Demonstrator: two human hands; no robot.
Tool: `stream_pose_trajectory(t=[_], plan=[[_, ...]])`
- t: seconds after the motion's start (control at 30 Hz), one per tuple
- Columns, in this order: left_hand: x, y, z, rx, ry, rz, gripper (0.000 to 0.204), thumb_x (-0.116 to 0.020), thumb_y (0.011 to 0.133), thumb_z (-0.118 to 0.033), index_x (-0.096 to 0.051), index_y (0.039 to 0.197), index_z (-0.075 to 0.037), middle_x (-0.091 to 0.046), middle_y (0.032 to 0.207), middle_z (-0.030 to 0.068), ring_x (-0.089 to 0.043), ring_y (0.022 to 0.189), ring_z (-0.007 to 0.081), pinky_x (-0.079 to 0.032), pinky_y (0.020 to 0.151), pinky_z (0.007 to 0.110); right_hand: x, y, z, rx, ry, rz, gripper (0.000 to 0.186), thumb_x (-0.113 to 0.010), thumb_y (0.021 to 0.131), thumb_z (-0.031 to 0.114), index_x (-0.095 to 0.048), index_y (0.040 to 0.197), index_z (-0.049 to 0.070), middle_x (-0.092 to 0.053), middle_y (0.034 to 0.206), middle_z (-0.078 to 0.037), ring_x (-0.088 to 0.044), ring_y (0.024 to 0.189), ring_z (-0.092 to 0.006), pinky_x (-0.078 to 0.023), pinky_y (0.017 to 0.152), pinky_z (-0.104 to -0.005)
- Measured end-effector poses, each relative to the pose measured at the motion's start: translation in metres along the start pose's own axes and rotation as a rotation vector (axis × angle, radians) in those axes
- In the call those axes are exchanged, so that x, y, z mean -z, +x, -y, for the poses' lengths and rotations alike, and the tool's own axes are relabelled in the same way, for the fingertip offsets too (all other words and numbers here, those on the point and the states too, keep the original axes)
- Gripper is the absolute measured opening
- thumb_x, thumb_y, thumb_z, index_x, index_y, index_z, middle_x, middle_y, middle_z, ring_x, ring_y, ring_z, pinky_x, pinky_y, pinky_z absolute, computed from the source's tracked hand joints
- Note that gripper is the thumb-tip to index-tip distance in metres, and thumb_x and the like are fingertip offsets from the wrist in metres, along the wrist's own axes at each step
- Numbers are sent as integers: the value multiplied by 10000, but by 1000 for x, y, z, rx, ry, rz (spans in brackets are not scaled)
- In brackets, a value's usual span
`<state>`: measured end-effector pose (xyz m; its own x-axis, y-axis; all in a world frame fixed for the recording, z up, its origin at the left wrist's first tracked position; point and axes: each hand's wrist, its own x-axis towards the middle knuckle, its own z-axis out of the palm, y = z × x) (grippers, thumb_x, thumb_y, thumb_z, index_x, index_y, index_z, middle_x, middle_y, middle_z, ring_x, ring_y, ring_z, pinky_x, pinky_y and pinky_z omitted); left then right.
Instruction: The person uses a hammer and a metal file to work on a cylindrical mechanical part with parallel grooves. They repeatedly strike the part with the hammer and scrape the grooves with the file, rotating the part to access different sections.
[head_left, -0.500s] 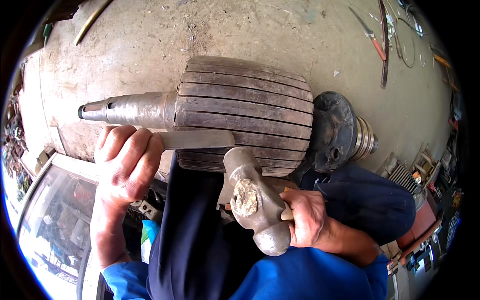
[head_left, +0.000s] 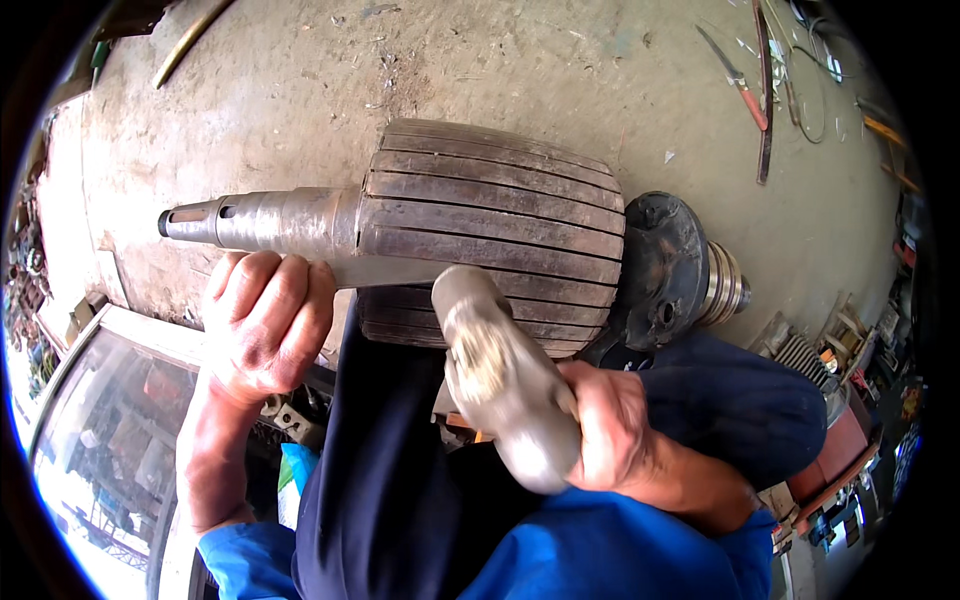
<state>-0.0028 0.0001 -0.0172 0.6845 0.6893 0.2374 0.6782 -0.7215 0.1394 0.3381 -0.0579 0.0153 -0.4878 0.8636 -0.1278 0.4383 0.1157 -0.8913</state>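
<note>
A heavy rotor with a slotted cylindrical core (head_left: 495, 200) lies crosswise over the floor, its stepped steel shaft (head_left: 280, 215) to the left and a dark flange with stacked rings (head_left: 665, 265) to the right. My left hand (head_left: 270, 310), below the shaft, is closed round a flat metal bar (head_left: 390, 272) that reaches onto the core's lower slots. My right hand (head_left: 610, 430) grips a ball-peen hammer (head_left: 510, 390), blurred, whose upper end is over the bar's right end and hides it; whether they touch I cannot tell.
My legs in dark trousers (head_left: 370, 480) are below the core. A glass-paned frame (head_left: 110, 430) stands at lower left. A knife (head_left: 748, 98), a strip (head_left: 762, 140) and wires lie at upper right on the floor (head_left: 250, 100). Clutter and a finned metal part (head_left: 800, 355) sit at right.
The hammer head has moved up and left over the bar, with my right hand slightly higher. My left hand and the bar have shifted a little right and up.
</note>
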Motion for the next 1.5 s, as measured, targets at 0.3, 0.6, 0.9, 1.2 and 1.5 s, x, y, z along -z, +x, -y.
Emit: stream_pose_trajectory(t=[0.3, 0.6, 0.9, 1.2, 1.5], plan=[[9, 5, 10, 111, -153, 86, 306, -760, 685, -53, -718, 986, -16, -650, 924, 72, -615, 789, 262, -518, 678, 401, 4, 4, 10, -37, -3, 14, 346, -806, 974, 224, -635, 1101, -48, -730, 877, -170, -744, 673, -351, -617, 606, -432], [17, -14, 6, 31, -41, 32, 420, -775, 657, -106, -718, 1056, 15, -705, 981, 120, -664, 859, 283, -558, 696, 399, -6, -14, 2, 0, 80, 68, 392, -832, 965, 274, -639, 1096, -42, -726, 897, -183, -740, 697, -351, -618, 623, -427], [16, -14, 4, 32, -37, 63, 414, -762, 660, -88, -716, 1055, 25, -691, 969, 127, -651, 857, 281, -566, 696, 410, -11, 13, 1, 50, -76, 50, 421, -867, 926, 280, -644, 1096, -34, -706, 852, -155, -715, 653, -327, -596, 591, -420], [11, -15, 8, 26, -37, 37, 367, -763, 652, -104, -730, 994, 26, -681, 955, 113, -654, 854, 281, -567, 698, 401, -7, 18, 14, -18, -59, 107, 403, -852, 919, 226, -629, 1133, -34, -719, 875, -168, -747, 703, -333, -604, 606, -442], [12, -18, 9, 24, -86, 60, 392, -755, 687, -63, -721, 1067, 27, -681, 996, 111, -656, 860, 289, -558, 726, 411, -9, 18, 20, -13, -32, 19, 355, -839, 936, 227, -632, 1112, -1, -734, 862, -162, -746, 684, -343, -607, 601, -428]])
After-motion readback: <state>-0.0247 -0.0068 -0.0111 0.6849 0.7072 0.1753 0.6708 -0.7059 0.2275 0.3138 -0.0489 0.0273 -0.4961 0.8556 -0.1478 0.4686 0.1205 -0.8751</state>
